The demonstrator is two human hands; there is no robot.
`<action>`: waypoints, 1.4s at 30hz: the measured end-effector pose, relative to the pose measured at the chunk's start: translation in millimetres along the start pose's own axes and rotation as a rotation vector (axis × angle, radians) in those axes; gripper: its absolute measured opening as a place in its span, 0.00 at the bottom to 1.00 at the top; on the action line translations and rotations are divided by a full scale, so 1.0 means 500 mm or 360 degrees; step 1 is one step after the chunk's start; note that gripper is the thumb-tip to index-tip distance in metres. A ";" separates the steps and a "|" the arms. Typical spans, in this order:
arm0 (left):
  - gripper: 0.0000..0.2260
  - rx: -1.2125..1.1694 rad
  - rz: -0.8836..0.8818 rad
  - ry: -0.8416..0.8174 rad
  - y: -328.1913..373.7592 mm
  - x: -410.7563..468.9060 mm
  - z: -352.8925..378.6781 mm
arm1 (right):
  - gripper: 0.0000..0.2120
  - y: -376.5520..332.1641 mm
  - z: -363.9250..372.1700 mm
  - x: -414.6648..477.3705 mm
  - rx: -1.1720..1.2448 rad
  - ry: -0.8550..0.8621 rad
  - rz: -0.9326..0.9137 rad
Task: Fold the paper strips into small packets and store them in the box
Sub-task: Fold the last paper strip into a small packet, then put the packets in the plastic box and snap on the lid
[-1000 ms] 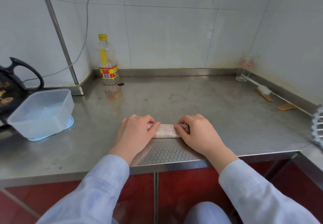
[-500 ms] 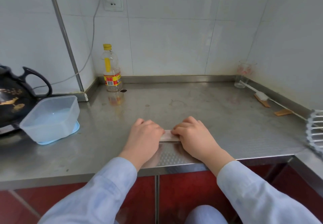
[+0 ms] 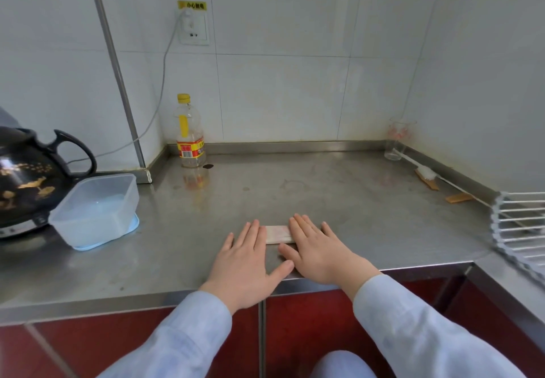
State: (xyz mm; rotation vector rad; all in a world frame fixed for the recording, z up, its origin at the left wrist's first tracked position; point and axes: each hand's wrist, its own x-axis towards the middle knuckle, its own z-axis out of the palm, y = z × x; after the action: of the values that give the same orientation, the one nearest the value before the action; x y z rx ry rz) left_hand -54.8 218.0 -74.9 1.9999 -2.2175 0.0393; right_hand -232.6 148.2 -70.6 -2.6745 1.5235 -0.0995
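Strip [image 3: 278,234] pressed flat under spread left hand [image 3: 247,256] and right hand [image 3: 318,248].
Folding unfinished; box [image 3: 88,230], frame left, looks empty.

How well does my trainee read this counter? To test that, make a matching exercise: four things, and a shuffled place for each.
Things: 1 plastic box; 2 bottle; 3 folded paper; 4 glass.
Places: a back right corner; b between left hand and right hand; c beside the kettle; d by the back wall, under the socket.
Pairs: 1-c, 2-d, 3-b, 4-a.
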 end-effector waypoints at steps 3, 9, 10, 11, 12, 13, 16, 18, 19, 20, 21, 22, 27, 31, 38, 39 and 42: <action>0.46 -0.0015 -0.0006 0.0006 -0.002 0.001 0.002 | 0.39 0.000 0.003 0.001 0.0019 0.0020 0.0007; 0.46 -0.0066 -0.0005 0.0043 -0.004 0.005 0.007 | 0.38 -0.004 0.005 -0.001 0.0042 0.0060 0.0034; 0.45 -0.0107 0.0002 0.0045 -0.005 0.007 0.006 | 0.37 -0.003 0.002 -0.004 0.0090 0.0091 0.0028; 0.43 -0.0176 0.0008 0.0059 -0.010 0.008 0.005 | 0.36 -0.002 0.000 -0.007 0.0165 0.0149 0.0016; 0.40 -0.0290 0.0015 0.0121 -0.015 0.011 0.000 | 0.34 0.001 -0.005 -0.011 0.0256 0.0246 -0.0007; 0.35 -0.0413 0.0032 0.0220 -0.023 0.012 -0.005 | 0.31 0.004 -0.010 -0.016 0.0346 0.0353 -0.0047; 0.22 -0.0401 0.0192 0.0584 -0.040 0.013 -0.020 | 0.21 0.012 -0.020 -0.025 0.0287 0.0485 -0.0232; 0.19 -0.0280 0.0268 0.0542 -0.040 0.021 -0.031 | 0.20 0.010 -0.025 -0.023 0.0206 0.0394 -0.0265; 0.19 -0.0243 0.0281 0.0453 -0.038 0.028 -0.036 | 0.19 0.006 -0.029 -0.019 0.0204 0.0357 -0.0247; 0.19 -0.0245 0.0274 0.0355 -0.037 0.036 -0.041 | 0.18 0.003 -0.033 -0.014 0.0208 0.0349 -0.0234; 0.18 -0.0270 0.0264 0.0282 -0.038 0.044 -0.047 | 0.17 0.001 -0.038 -0.008 0.0203 0.0347 -0.0228; 0.16 -0.0286 0.0258 0.0241 -0.040 0.052 -0.053 | 0.15 -0.002 -0.043 -0.003 0.0183 0.0346 -0.0226; 0.15 -0.0096 0.0253 0.0195 -0.044 0.077 -0.068 | 0.12 -0.006 -0.058 0.015 -0.0021 0.0333 -0.0166; 0.14 -0.0142 0.0202 0.0389 -0.062 0.076 -0.050 | 0.10 -0.004 -0.057 0.030 -0.0070 0.0408 -0.0091; 0.09 -0.0572 0.0075 0.0851 -0.098 0.047 -0.069 | 0.12 -0.049 -0.077 0.084 0.0531 0.0642 0.0249; 0.09 -0.0543 0.0086 0.0913 -0.106 0.042 -0.082 | 0.13 -0.061 -0.088 0.096 0.0591 0.0598 0.0288; 0.09 -0.0535 0.0092 0.1037 -0.146 0.029 -0.126 | 0.15 -0.114 -0.123 0.138 0.1225 0.0429 0.0311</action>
State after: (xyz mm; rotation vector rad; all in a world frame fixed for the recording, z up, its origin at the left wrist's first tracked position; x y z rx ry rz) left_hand 22.2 203.4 -16.8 1.4684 -1.7244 0.2647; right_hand -153.9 116.6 -2.8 -1.9468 1.4029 -0.8661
